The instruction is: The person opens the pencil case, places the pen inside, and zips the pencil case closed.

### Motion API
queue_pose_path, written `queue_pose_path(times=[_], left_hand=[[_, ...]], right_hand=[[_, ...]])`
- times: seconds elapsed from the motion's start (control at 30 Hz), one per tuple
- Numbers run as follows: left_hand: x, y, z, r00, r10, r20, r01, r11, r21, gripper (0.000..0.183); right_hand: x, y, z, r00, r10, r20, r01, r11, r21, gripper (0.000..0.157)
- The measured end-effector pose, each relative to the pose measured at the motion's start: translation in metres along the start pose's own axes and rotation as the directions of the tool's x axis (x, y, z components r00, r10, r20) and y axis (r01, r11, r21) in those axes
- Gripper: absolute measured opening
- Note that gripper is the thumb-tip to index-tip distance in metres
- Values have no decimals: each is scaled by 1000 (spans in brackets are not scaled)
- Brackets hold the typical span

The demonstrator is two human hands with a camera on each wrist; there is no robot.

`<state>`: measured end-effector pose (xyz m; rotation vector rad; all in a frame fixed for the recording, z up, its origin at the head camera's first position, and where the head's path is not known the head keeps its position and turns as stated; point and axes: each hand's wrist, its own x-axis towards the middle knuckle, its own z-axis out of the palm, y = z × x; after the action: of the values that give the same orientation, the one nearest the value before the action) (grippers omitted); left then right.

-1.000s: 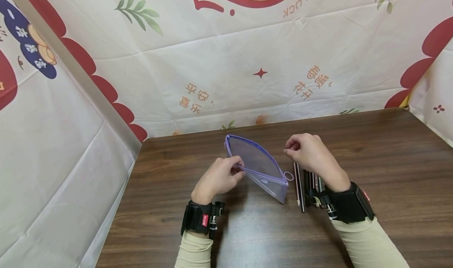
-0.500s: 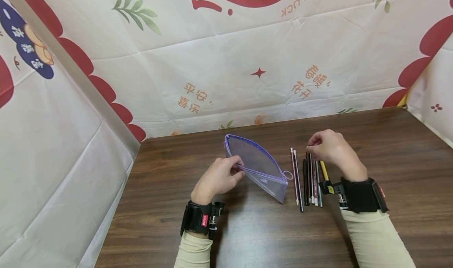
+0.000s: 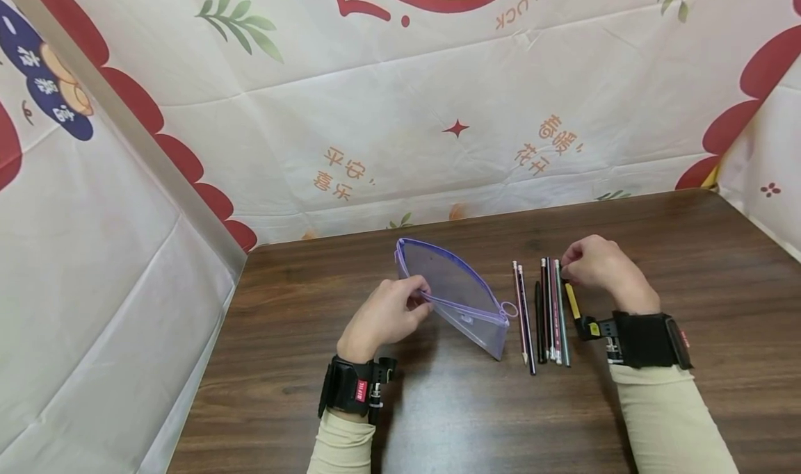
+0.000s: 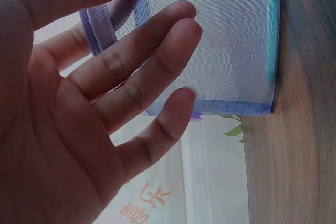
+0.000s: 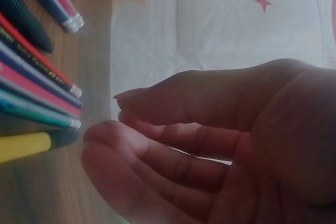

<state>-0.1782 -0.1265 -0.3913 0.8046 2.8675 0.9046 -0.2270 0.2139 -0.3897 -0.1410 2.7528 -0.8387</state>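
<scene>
Pouch (image 3: 469,331) of purple mesh gapes over the desk (image 3: 294,335) in the head view, its rim pinched by the left hand (image 3: 389,311); pencils (image 3: 555,314) lie alongside, the right hand (image 3: 603,272) at a yellow pen (image 3: 572,301). Left wrist: three fingers (image 4: 157,72) extend free. Right wrist: loosely curved fingers (image 5: 115,171) hold nothing.

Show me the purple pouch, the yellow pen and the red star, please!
Purple pouch (image 3: 455,279): head view, inside of its far wall.
Yellow pen (image 5: 23,147): right wrist view, its yellow barrel.
Red star (image 3: 456,128): head view, its centre.
</scene>
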Motion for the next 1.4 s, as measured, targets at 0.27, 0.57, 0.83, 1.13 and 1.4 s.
queue_pose_path(times=[0.27, 0.57, 0.83, 1.13, 1.4], left_hand=[[0, -1, 0, 1000, -6, -1, 6, 1000, 1, 6], [0, -1, 0, 1000, -6, 0, 6, 1000, 4, 6], [0, 0, -1, 1000, -8, 8, 8, 1000, 3, 7], [-1, 0, -1, 1000, -5, 9, 5, 1000, 7, 7], [-2, 1, -1, 1000, -11, 6, 11, 1000, 1, 7]], right_hand=[[3, 6, 3, 996, 59, 66, -61, 998, 26, 17], [9, 14, 8, 987, 133, 91, -140, 988, 67, 12], [11, 23, 9, 974, 162, 160, -179, 979, 96, 24], [13, 25, 12, 963, 203, 179, -229, 964, 138, 13], [15, 27, 15, 953, 245, 178, -273, 950, 152, 16]])
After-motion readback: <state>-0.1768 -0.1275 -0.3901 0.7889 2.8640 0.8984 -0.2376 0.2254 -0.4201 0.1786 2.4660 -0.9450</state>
